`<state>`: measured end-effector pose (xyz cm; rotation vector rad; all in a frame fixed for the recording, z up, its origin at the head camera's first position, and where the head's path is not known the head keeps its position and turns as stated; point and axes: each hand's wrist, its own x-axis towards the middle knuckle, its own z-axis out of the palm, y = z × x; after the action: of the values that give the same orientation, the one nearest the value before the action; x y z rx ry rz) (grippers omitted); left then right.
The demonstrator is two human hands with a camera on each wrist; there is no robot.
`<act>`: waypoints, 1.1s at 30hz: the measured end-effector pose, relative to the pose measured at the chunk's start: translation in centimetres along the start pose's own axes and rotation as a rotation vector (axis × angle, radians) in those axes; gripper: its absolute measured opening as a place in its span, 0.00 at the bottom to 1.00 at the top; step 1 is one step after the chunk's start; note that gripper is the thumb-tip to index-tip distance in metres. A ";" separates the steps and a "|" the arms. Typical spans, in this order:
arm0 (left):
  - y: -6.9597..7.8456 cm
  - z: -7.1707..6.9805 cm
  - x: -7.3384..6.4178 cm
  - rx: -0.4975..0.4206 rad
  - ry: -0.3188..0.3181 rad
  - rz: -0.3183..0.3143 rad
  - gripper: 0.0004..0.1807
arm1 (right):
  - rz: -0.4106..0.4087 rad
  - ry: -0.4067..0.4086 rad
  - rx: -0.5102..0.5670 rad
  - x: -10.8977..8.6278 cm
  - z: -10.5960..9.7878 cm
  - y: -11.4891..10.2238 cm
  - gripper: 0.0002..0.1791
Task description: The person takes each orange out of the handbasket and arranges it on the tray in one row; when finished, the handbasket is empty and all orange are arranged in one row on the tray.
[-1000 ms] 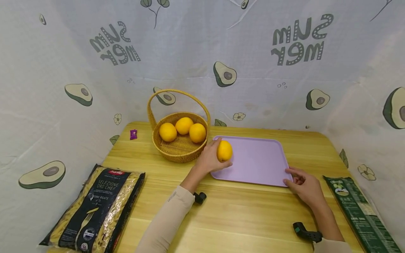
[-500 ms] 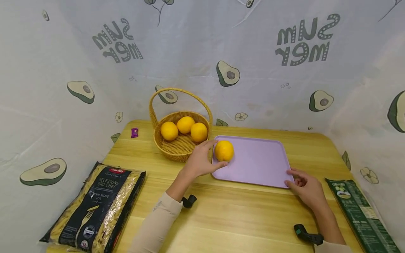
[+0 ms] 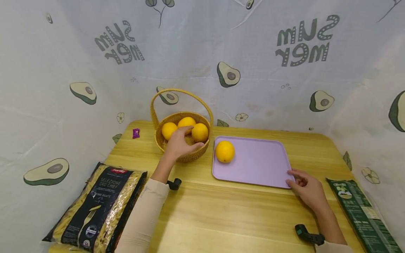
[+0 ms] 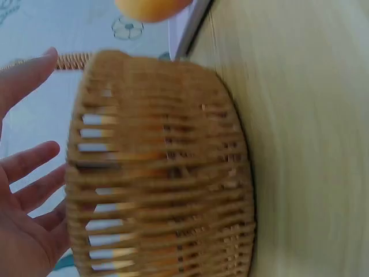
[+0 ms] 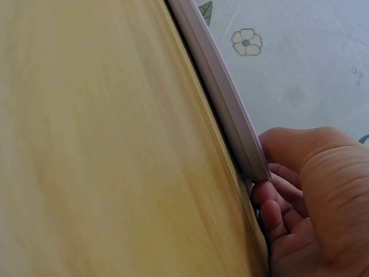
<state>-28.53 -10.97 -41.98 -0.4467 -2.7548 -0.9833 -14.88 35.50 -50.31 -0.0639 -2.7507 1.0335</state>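
My left hand (image 3: 179,144) hovers over the front of a wicker basket (image 3: 190,156), thumb and fingers spread apart with nothing between them. Inside the basket lie three oranges (image 3: 200,133), one partly covered by the hand. The left wrist view shows the basket's woven side (image 4: 161,173) close up, the open left hand (image 4: 29,219) beside its rim. On the left part of a lilac tray (image 3: 256,160) rests a single orange (image 3: 225,151). My right hand (image 3: 306,186) pinches the tray's near right corner, thumb on the rim and fingers curled at its edge (image 5: 230,109).
A black pasta bag (image 3: 98,207) lies at the table's left front. Beyond it is a small purple wrapped sweet (image 3: 136,133). A flat green packet (image 3: 360,211) lies along the right edge. A printed curtain (image 3: 259,70) hangs behind the wooden table (image 3: 221,218).
My left hand has let go of the orange on the tray and moved left to the basket. The right hand stays at the tray's corner.
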 end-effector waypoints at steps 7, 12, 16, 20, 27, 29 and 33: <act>-2.0 -0.9 1.7 0.101 0.049 -0.116 0.51 | -0.019 0.007 0.001 0.1 -0.6 0.0 0.21; -3.7 -1.3 2.6 0.176 0.054 -0.170 0.53 | -0.033 0.016 -0.006 -0.1 -1.0 0.1 0.20; -4.5 -1.4 3.2 0.188 0.046 -0.201 0.54 | -0.039 0.013 0.012 -0.1 -1.2 0.2 0.20; -4.9 -1.4 3.3 0.216 0.022 -0.226 0.54 | -0.039 0.020 0.023 -0.2 -1.3 0.4 0.20; -5.7 -0.9 3.0 0.230 0.002 -0.246 0.50 | -0.029 0.019 0.030 -0.5 -1.0 0.5 0.20; -5.9 -0.9 2.9 0.236 0.006 -0.242 0.51 | -0.030 0.014 0.043 -0.4 -0.8 0.4 0.20; -6.2 -1.1 2.7 0.246 0.009 -0.249 0.51 | -0.043 0.006 0.060 -0.2 -0.5 0.1 0.20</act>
<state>-33.12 -15.69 -44.03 -0.0622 -2.9212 -0.6742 -14.58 35.87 -50.01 0.0013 -2.7011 1.1011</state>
